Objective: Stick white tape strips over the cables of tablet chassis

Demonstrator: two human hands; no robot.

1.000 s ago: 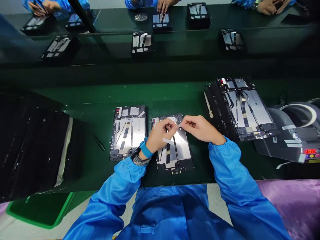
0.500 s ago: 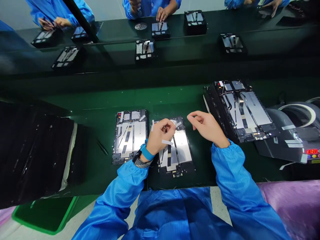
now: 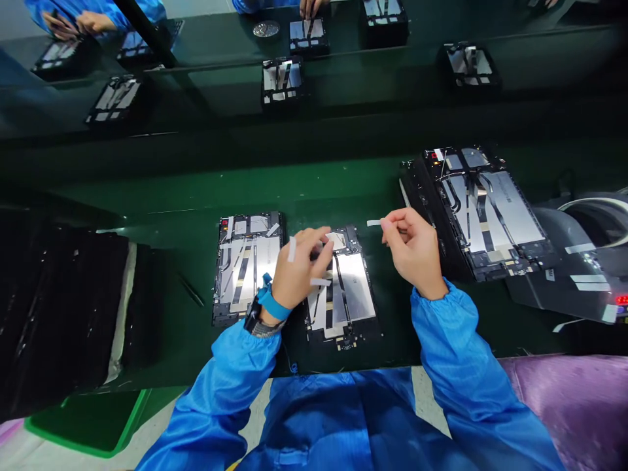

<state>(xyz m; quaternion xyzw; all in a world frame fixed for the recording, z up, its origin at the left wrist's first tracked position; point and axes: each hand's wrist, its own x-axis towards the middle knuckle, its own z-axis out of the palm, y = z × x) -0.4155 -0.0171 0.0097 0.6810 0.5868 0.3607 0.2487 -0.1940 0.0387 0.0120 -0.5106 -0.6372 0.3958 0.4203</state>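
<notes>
The left hand [image 3: 299, 268] covered the upper left of the middle tablet [image 3: 356, 288], and its wrist hid the lower right corner of the left tablet [image 3: 269, 252]. One end of the strip [image 3: 373, 223] was lost under the fingers of the right hand [image 3: 413, 248]. The stack [image 3: 490, 216] hid part of the dispenser [image 3: 554, 288], which the right edge cut off, display included. Print on the stack's top plate was too small to read. The top edge cropped a co-worker's hand [image 3: 309, 8]; the left edge, the black pile [image 3: 59, 307].
</notes>
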